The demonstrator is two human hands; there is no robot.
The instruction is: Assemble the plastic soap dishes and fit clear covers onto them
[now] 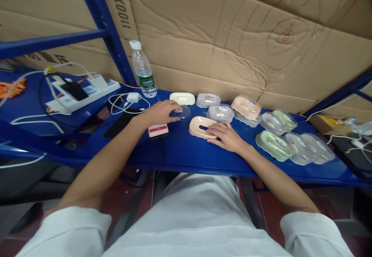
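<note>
My left hand [160, 112] rests on the blue shelf [180, 152], its fingers closed on a clear plastic lid [181, 113]. My right hand [226, 136] lies on the right end of a beige oval soap-dish base [200, 126], fingers bent over its edge. A cream base [182, 98] sits just behind the lid. Clear-lidded dishes [220, 112] stand behind the beige base.
Peach [246, 106], green [273, 144] and clear [308, 147] dishes line the shelf to the right. A phone with a red screen [158, 130] lies near my left wrist. A water bottle [142, 70], charger cables [129, 100] and a power strip [87, 90] stand left. Cardboard backs the shelf.
</note>
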